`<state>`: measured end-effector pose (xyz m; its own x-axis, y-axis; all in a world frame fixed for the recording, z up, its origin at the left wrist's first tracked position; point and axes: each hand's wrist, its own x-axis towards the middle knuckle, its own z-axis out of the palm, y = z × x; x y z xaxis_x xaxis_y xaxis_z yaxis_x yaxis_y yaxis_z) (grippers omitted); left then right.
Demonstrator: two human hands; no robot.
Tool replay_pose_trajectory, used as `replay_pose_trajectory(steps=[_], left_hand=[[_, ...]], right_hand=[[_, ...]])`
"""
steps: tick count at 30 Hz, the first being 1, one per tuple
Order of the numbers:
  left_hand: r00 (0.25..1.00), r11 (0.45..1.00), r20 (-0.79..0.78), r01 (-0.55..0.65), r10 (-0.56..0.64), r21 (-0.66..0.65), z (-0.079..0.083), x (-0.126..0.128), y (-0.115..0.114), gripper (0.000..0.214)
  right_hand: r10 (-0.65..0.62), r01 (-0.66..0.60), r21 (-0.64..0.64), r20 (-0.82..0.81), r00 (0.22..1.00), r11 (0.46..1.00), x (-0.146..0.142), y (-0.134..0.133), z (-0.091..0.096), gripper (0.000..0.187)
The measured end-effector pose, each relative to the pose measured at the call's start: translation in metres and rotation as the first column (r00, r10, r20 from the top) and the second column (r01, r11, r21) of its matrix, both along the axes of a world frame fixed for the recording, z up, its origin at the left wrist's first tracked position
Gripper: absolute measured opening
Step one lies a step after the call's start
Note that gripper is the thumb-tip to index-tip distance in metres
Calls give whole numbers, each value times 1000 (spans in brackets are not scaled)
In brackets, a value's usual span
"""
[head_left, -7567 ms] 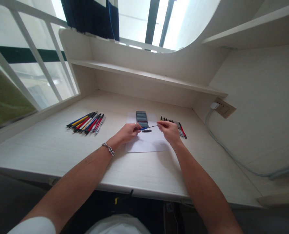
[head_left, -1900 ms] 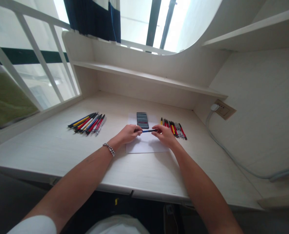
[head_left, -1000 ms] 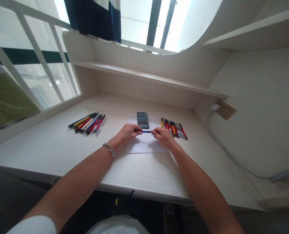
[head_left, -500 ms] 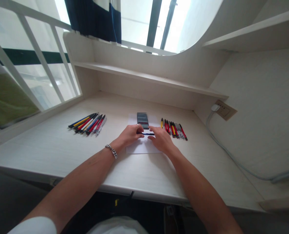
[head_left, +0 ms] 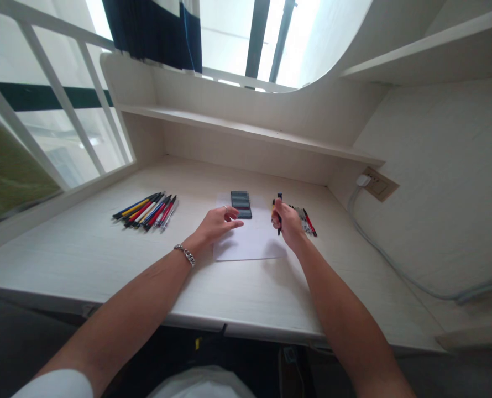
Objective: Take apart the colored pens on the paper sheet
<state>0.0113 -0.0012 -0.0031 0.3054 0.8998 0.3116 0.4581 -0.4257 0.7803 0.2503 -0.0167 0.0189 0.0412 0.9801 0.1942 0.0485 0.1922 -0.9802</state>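
Eyes on the slim dark plastic pen [head_left: 279, 197], just right of centre frame, gripped in the right hand [head_left: 286, 221] over the right edge of the white sheet of paper [head_left: 250, 246]. The fingers are wrapped round the middle of the barrel, so both ends poke out of the fist. Its long axis runs almost straight up and down the frame, one end toward the back of the bench, the other down toward the paper. Which end is the writing tip is too small to tell. By the look of it this is a light, stiff little thing with a smooth barrel that could slip or roll, so mid-barrel, where the fingers have it now, seems the sensible place to take hold. The left hand [head_left: 218, 222] lies palm down at the sheet's upper left, fingers loosely spread and holding nothing, a silver chain bracelet [head_left: 184, 254] at the wrist. Just beyond its fingertips, a dark smartphone [head_left: 241, 203] lies flat at the top edge of the paper. Right beside the right hand, a row of red, yellow and black pens [head_left: 308, 220] lies on the pale wooden bench [head_left: 105, 260]. Well off to the left of frame sits a second fan of coloured pens [head_left: 146, 209]. Far right, a beige wall socket [head_left: 376, 185].
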Motion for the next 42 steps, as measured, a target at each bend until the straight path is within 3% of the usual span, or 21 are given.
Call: replay_pose_trajectory(steps=[3, 11, 30, 36, 42], left_hand=[[1000, 1000, -18, 3, -3, -4, -1, 0, 0, 32], [999, 1000, -43, 0, 0, -11, -2, 1, -1, 28], [999, 999, -45, -28, 30, 37, -8, -4, 9, 23], [999, 998, -6, -52, 52, 31, -8, -9, 10, 35], [997, 997, -24, -78, 79, 21, -7, -13, 12, 45]], right_hand=[[44, -70, -106, -232, 972, 992, 4, 0, 8, 71], [34, -95, -148, -369, 929, 984, 12, -4, 21, 72], [67, -112, -111, -350, 934, 987, 8, -9, 25, 74], [-11, -16, -74, -345, 938, 997, 4, -4, 14, 65], [-218, 187, -142, -257, 942, 972, 7, 7, -4, 61]])
